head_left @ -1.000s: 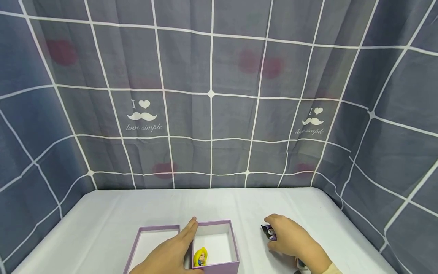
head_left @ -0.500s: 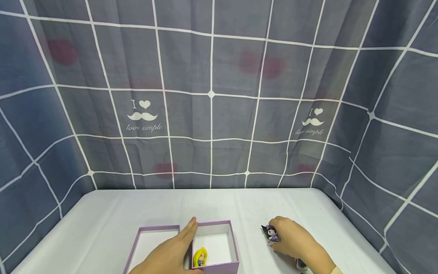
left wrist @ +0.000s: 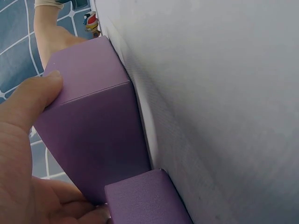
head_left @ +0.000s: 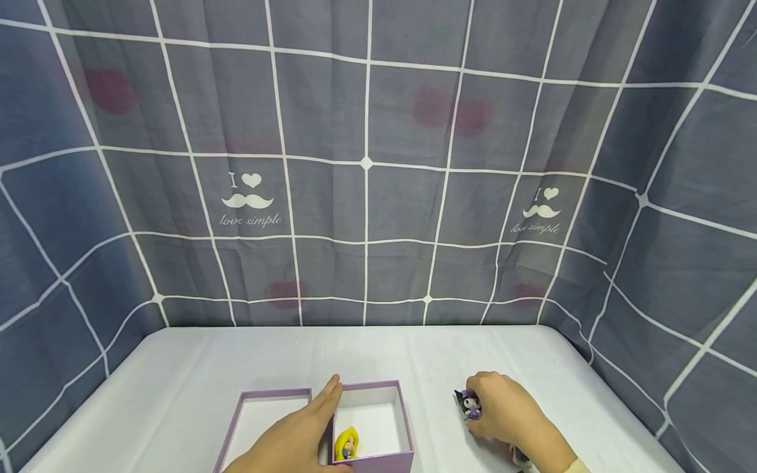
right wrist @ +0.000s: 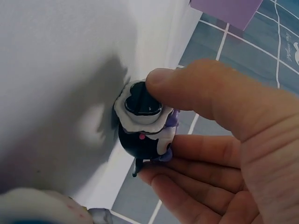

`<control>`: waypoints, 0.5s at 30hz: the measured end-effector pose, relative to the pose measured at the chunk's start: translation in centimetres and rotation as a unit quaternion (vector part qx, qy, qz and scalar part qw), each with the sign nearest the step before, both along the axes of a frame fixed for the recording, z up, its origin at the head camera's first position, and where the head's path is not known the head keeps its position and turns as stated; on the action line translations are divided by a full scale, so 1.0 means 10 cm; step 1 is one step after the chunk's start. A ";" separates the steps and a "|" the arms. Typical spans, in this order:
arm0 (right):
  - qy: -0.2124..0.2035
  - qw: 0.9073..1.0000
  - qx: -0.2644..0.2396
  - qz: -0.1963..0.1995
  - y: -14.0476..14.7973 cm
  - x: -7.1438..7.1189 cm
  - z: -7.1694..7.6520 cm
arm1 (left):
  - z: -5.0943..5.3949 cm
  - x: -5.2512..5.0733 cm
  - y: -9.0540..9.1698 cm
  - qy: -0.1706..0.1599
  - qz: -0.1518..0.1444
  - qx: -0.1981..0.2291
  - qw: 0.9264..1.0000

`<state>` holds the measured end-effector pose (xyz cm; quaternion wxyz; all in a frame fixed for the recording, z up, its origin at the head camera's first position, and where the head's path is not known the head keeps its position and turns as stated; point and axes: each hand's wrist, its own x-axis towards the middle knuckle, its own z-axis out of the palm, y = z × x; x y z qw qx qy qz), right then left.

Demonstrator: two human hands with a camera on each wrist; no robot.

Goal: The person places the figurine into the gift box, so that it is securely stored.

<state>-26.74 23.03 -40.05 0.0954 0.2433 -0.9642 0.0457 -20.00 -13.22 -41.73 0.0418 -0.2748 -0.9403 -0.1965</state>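
- I see a yellow-haired figurine [head_left: 345, 444] in the near purple box [head_left: 378, 464]; a purple-rimmed tray [head_left: 272, 394] is left.
- The right wrist [head_left: 547, 443] partly hides another figurine [head_left: 520, 456].
- Left hand [head_left: 290, 440] grips the box.
- Right hand [head_left: 504, 408] pinches a black-and-purple figurine [head_left: 470, 406], right of the box.

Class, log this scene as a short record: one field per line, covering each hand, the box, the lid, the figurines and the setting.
Left hand: left hand grips purple box
Right hand: right hand pinches Kuromi figurine
Box contents: yellow-haired figurine, near-left corner
Lid: purple lid, open side up, left of box
Other figurine: partly hidden figurine by right wrist
Surface: white tablecloth
Backdrop: grid-patterned curtain
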 end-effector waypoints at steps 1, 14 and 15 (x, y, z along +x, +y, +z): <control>0.002 1.000 0.001 0.002 0.00 0.00 0.00 | 0.00 0.00 0.00 0.000 0.000 0.000 1.000; 0.031 0.999 -0.015 0.025 -0.08 0.04 0.09 | -0.01 -0.01 0.00 -0.003 -0.005 0.001 1.000; 0.040 0.999 -0.014 0.027 -0.09 0.04 0.11 | -0.01 -0.01 0.00 -0.003 -0.004 0.001 1.000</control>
